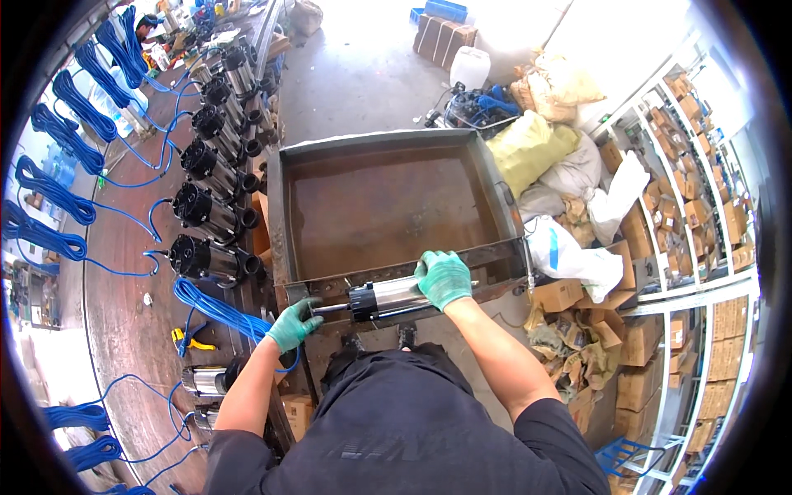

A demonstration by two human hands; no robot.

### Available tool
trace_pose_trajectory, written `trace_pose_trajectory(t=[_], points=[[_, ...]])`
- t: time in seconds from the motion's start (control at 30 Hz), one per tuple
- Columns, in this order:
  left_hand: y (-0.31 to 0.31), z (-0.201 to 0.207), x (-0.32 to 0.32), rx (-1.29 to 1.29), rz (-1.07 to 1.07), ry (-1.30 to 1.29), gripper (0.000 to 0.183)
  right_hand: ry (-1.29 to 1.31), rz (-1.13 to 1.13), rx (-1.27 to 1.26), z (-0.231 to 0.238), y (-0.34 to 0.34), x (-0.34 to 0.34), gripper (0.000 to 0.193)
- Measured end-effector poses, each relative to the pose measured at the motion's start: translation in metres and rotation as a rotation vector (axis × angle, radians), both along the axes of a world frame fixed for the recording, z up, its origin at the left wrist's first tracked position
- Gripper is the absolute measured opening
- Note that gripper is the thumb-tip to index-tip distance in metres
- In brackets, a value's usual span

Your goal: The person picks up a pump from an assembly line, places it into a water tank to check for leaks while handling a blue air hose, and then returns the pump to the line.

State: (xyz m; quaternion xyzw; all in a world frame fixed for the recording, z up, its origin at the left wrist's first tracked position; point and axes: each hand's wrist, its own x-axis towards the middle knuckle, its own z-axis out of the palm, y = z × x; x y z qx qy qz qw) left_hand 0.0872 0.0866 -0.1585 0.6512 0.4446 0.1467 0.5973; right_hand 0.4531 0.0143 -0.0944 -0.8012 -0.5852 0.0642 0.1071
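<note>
A steel pump motor (385, 295) with a black collar lies level across the near edge of a metal tank (285, 190) of brownish water. Its thin shaft (332, 308) points left. My left hand (292, 325), in a green glove, pinches the end of that shaft. Over the right part of the steel body, my right hand (444, 279) is closed in a matching glove, and it hides that end. Beside my left forearm, a coil of blue cable (216, 309) lies on the bench.
Several steel and black pumps (206, 214) line the workbench (124, 305) on the left, with blue cable coils hanging behind. Yellow-handled pliers (191, 340) lie there too. Sacks (532, 153) and cardboard boxes (561, 294) crowd the right, before white shelving (660, 303).
</note>
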Motion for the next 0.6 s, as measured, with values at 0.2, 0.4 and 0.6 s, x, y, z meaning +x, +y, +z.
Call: trace_pose_trajectory(t=[0.2, 0.4, 0.6], points=[[-0.006, -0.013, 0.01, 0.565, -0.061, 0.429, 0.027, 0.007, -0.005, 0.018, 0.0, 0.0, -0.001, 0.021], [-0.007, 0.022, 0.006, -0.521, 0.19, -0.259, 0.04, -0.01, -0.015, 0.024, 0.0, -0.001, 0.001, 0.02], [0.006, -0.001, 0.005, 0.597, -0.243, 0.686, 0.026, -0.003, -0.017, 0.01, 0.002, -0.001, -0.001, 0.02]])
